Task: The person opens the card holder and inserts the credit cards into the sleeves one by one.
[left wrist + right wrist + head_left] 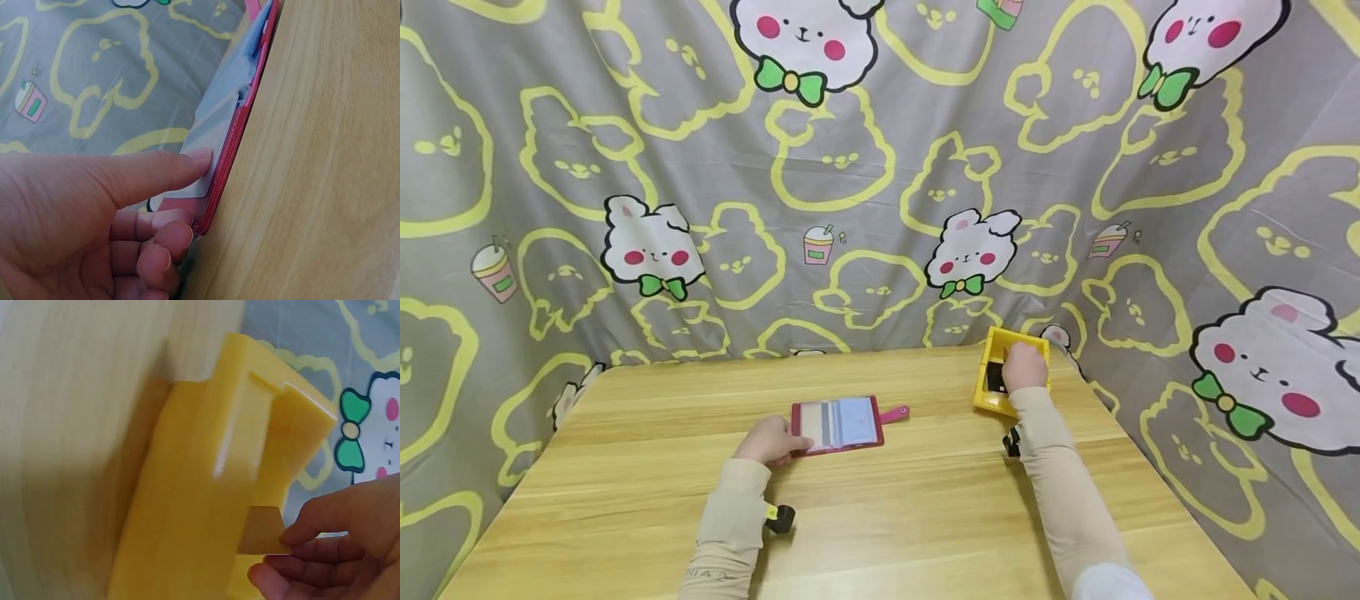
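Observation:
A red card holder [877, 433] lies spread on the table, with clear sleeves and a pink snap strap [895, 414]. My left hand [767, 442] grips its near left corner. In the left wrist view, the thumb of that hand [81, 206] presses the sleeve of the holder [226, 159], and the other fingers curl by the edge. My right hand [1027, 367] reaches into a yellow bin [996, 406]. There the right wrist view shows thumb and fingers of the hand [350, 537] pinching a tan card [265, 529], partly hidden by the bin wall [181, 475].
A black flat piece [996, 377] lies inside the bin. The wooden table [880, 533] ends at a grey patterned curtain [880, 250] behind and at the sides. Small black cameras [781, 519] sit on both wrists.

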`<state>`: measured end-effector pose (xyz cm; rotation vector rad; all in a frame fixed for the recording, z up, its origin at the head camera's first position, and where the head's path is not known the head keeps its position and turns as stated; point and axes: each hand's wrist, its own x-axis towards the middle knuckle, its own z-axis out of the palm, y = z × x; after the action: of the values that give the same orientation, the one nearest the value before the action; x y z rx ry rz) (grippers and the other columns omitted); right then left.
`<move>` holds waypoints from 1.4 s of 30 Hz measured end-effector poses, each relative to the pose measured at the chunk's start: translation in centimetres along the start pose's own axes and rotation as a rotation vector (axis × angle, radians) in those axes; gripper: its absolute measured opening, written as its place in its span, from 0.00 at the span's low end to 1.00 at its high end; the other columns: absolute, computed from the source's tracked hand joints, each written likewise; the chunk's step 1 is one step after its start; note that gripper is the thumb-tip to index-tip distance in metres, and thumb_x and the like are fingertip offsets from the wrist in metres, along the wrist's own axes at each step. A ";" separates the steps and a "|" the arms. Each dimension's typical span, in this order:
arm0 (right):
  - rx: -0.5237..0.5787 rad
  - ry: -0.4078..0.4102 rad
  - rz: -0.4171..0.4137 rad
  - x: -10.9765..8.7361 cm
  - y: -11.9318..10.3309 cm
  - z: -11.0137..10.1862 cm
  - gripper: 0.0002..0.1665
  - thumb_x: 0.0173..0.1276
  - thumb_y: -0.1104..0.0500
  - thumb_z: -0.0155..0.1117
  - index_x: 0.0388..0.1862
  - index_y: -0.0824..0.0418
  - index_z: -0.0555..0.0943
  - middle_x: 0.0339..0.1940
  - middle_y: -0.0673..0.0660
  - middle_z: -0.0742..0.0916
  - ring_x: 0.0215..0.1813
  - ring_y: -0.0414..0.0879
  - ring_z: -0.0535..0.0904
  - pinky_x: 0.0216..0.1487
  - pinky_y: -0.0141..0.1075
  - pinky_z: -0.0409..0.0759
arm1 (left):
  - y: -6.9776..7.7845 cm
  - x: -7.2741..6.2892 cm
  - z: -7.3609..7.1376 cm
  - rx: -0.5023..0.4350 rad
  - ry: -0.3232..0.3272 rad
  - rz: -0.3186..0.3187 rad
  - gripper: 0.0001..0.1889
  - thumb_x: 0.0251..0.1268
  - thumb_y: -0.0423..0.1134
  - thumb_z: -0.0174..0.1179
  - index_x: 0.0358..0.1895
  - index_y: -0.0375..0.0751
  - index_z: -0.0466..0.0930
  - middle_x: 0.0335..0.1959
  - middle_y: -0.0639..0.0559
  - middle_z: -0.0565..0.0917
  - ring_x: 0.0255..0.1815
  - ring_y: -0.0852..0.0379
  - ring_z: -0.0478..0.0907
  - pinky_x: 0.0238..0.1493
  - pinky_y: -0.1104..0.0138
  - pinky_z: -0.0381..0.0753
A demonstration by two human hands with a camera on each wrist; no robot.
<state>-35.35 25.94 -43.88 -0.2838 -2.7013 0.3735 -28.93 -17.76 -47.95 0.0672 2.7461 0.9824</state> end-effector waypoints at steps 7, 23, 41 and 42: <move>0.049 0.144 0.000 -0.4 0.2 -1.5 0.22 0.67 0.64 0.54 0.12 0.70 0.73 0.20 0.73 0.82 0.25 0.68 0.81 0.26 0.57 0.78 | 0.1 0.0 0.0 0.003 0.003 0.000 0.19 0.57 0.47 0.69 0.16 0.43 0.73 0.08 0.54 0.71 0.12 0.61 0.66 0.18 0.70 0.64; 0.717 0.111 0.178 -1.9 -1.1 -4.1 0.14 0.65 0.64 0.53 0.37 0.75 0.82 0.21 0.63 0.88 0.18 0.45 0.85 0.31 0.38 0.85 | 0.2 -0.1 -0.2 0.000 -0.008 -0.013 0.20 0.57 0.48 0.69 0.16 0.43 0.72 0.09 0.54 0.71 0.11 0.61 0.65 0.18 0.69 0.65; 1.078 -0.113 0.172 -3.7 -8.2 -0.9 0.11 0.65 0.67 0.56 0.38 0.77 0.79 0.19 0.56 0.86 0.18 0.36 0.81 0.25 0.31 0.83 | 0.2 -0.2 -0.2 -0.002 -0.012 -0.015 0.20 0.58 0.48 0.68 0.17 0.43 0.73 0.09 0.54 0.71 0.12 0.61 0.66 0.18 0.70 0.64; 1.086 -0.123 0.171 -3.8 -8.6 -0.5 0.11 0.65 0.68 0.56 0.37 0.77 0.79 0.19 0.56 0.86 0.18 0.36 0.81 0.25 0.31 0.83 | 0.2 -0.2 -0.2 -0.004 -0.013 -0.014 0.20 0.58 0.48 0.68 0.17 0.42 0.73 0.09 0.54 0.72 0.12 0.61 0.66 0.18 0.70 0.64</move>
<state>-32.93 16.98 -42.20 -0.1564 -2.1672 1.8167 -28.78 -17.73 -47.63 0.0536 2.7288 0.9802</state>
